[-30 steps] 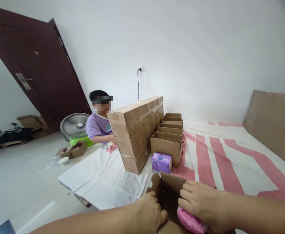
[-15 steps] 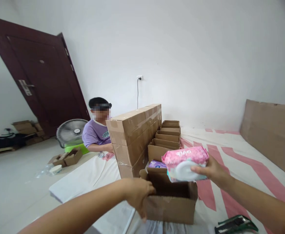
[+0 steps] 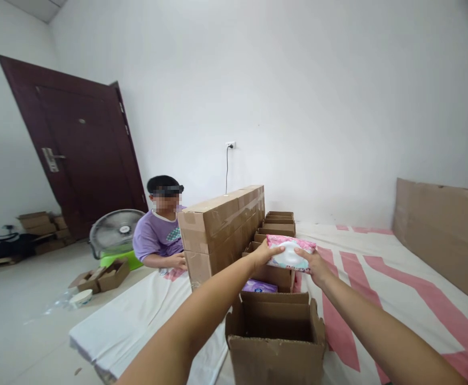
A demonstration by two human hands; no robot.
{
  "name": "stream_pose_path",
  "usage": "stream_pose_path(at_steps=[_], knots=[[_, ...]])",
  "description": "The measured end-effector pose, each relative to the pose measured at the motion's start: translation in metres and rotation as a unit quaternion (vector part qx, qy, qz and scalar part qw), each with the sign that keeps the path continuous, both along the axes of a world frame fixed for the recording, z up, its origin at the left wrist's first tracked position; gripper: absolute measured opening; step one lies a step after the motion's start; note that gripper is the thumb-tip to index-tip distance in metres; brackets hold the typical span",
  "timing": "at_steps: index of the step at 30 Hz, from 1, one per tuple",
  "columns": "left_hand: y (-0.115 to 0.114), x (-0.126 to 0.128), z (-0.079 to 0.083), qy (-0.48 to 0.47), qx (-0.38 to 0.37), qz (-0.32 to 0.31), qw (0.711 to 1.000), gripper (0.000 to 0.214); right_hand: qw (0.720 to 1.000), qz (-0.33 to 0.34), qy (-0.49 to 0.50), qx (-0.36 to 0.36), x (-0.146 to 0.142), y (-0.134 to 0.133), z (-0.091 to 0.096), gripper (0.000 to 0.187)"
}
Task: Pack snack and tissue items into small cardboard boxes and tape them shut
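Note:
Both hands grip a pack of wet wipes (image 3: 289, 259), pink and white with a white lid, held above the row of open cardboard boxes. My left hand (image 3: 266, 254) is closed on its left end, thumb on the lid side. My right hand (image 3: 314, 264) closes on the right end, thumb also near the lid. Just in front of me stands an open cardboard box (image 3: 276, 358), its inside dark. Behind it, a purple pack (image 3: 260, 286) shows at the edge of another open box (image 3: 278, 277).
A wall of taped cartons (image 3: 221, 219) stands left of the open boxes. Beyond it sits a person in a purple shirt (image 3: 156, 235), near a fan (image 3: 117, 230). A large cardboard sheet (image 3: 442, 230) leans at the right. Red-striped cloth (image 3: 378, 289) covers the surface.
My left hand has left the near box and taken hold of the wipes pack. The pack has moved forward, away from me, over the farther boxes. The view has tilted up.

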State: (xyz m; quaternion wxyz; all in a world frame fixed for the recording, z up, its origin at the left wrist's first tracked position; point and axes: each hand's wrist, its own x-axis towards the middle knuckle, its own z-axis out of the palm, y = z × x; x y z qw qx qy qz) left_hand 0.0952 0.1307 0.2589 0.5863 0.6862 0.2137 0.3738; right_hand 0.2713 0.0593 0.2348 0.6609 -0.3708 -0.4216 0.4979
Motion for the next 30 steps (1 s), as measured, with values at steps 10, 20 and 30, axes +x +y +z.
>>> stream_pose_path(at_steps=[10,20,30], knots=[[0.014,-0.003,-0.021,-0.019,-0.028,0.024,0.999,0.070,1.000,0.004,-0.014,0.008,0.006,0.020,-0.017,0.055],[0.017,-0.008,-0.028,-0.020,-0.046,0.040,0.998,0.074,0.999,0.002,-0.033,0.019,0.002,0.021,-0.022,0.054],[-0.043,0.009,0.000,-0.052,-0.006,0.115,0.992,0.083,0.997,0.021,-0.040,0.059,0.011,-0.025,0.009,0.051]])
